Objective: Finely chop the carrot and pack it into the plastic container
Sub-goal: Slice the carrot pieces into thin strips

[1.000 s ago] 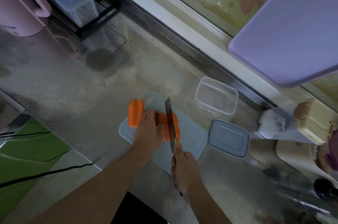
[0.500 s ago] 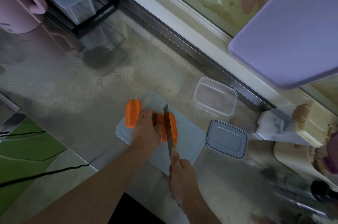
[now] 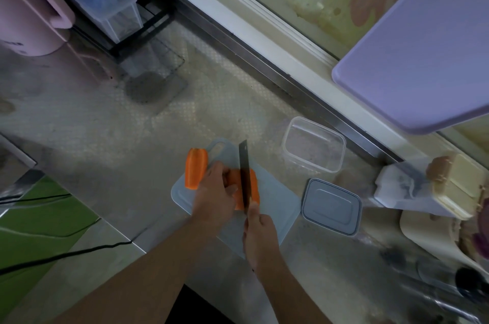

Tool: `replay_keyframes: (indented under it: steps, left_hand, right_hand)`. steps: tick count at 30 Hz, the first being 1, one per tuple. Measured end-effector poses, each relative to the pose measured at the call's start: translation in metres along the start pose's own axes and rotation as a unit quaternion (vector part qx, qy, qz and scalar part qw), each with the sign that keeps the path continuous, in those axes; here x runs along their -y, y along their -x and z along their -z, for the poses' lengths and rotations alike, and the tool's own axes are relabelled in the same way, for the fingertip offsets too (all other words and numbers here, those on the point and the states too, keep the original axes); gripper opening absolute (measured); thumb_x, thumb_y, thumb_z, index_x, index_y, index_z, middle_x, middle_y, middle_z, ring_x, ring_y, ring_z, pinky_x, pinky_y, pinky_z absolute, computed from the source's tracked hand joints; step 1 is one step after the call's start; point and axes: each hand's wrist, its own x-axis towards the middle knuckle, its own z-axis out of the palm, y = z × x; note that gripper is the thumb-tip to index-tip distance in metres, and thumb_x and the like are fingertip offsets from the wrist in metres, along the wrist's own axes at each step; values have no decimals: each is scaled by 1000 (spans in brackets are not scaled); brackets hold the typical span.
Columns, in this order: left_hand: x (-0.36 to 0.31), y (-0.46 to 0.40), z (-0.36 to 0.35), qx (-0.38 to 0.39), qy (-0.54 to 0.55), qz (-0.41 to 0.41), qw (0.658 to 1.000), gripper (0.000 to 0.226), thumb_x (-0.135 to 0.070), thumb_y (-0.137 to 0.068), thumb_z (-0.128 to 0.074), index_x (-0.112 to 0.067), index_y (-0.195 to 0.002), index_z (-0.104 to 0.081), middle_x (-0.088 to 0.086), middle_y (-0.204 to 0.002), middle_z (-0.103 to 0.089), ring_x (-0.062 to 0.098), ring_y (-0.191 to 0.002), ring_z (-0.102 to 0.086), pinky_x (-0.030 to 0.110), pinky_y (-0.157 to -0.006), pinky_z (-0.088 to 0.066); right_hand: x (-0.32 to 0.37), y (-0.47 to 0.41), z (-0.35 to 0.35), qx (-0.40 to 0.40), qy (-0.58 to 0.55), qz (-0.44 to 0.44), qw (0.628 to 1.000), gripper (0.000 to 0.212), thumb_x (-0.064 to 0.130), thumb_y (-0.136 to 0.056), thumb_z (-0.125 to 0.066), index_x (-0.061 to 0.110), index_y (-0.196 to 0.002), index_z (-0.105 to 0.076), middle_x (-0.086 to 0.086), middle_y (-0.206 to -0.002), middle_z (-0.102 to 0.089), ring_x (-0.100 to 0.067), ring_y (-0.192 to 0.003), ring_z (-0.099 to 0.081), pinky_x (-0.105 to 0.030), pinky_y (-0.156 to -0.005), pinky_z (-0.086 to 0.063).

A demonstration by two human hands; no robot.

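From the head camera, looking down: the right hand [image 3: 260,231] grips the knife [image 3: 244,173], fingers curled round a handle that the hand hides completely. Only the dark blade shows, edge-on, standing across a carrot piece [image 3: 244,188] on the pale cutting board [image 3: 275,204]. How deep the blade sits in the carrot is hard to make out; the picture is dim and soft. The left hand [image 3: 214,196] presses on that same piece from the left, fingers bent over it, and it covers the piece's left end. A second carrot piece [image 3: 196,171] lies at the board's far-left corner, partly overhanging the board's edge beside the handle slot, just clear of the left hand.

Behind the board to the right, the plastic container [image 3: 313,145] stands open on the table [image 3: 105,125], with no carrot in it. Its grey lid [image 3: 331,206] lies flat just off the board's right edge, near the container but apart from it. There is bare board to the right of the blade, and open table to the left and behind.

The near corner of the board disappears under the right wrist. At far right, a cream box [image 3: 457,186] and other items are blurred and cut by the frame. A lilac board [image 3: 423,46] leans over the upper right, and a pink appliance [image 3: 29,14] is cropped at the top left.
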Motion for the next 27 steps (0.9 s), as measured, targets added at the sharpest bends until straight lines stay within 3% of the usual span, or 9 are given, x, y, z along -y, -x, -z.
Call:
replay_keyframes:
  steps: [3, 8, 14, 22, 27]
  left_hand:
    - [-3, 0, 0, 5, 3, 18, 1000, 18, -1, -93, -60, -18, -96, -55, -3, -86, -58, 11, -77, -56, 22, -66, -41]
    - [-4, 0, 1, 5, 16, 27, 1000, 22, -2, -92, -65, -19, -101, -56, -3, -89, -60, 14, -83, -60, 30, -72, -50]
    - [-1, 0, 1, 2, 9, 27, 1000, 24, -1, -93, -65, -22, -99, -55, -4, -88, -57, 12, -79, -55, 28, -70, -50]
    - [-1, -3, 2, 16, 16, 38, 999, 26, -1, -94, -64, -26, -99, -56, 0, -92, -59, 21, -86, -62, 50, -74, -62]
    - [1, -2, 2, 13, 11, 25, 1000, 23, -4, -96, -65, -24, -104, -56, -3, -91, -58, 18, -85, -62, 51, -75, -61]
  right_hand:
    - [-1, 4, 9, -13, 19, 3, 1000, 54, 63, -102, -35, 21, -69, -47, 1, -63, -42, -10, -49, -38, -19, -43, -31]
    - [-26, 17, 13, -8, 14, -19, 1000, 54, 65, -99, -41, 22, -69, -52, 2, -62, -45, -12, -52, -41, -25, -49, -30]
    - [-7, 31, 27, 8, -26, 13, 1000, 53, 58, -104, -37, 24, -62, -39, 3, -55, -31, -11, -45, -26, -24, -45, -22]
    - [6, 44, 27, 51, -40, 18, 998, 57, 59, -104, -34, 26, -58, -32, 1, -58, -25, -13, -47, -19, -23, -45, -17]
    - [6, 46, 23, 53, -18, 17, 998, 56, 60, -104, -32, 25, -60, -36, 1, -58, -29, -11, -46, -22, -25, -45, -19]
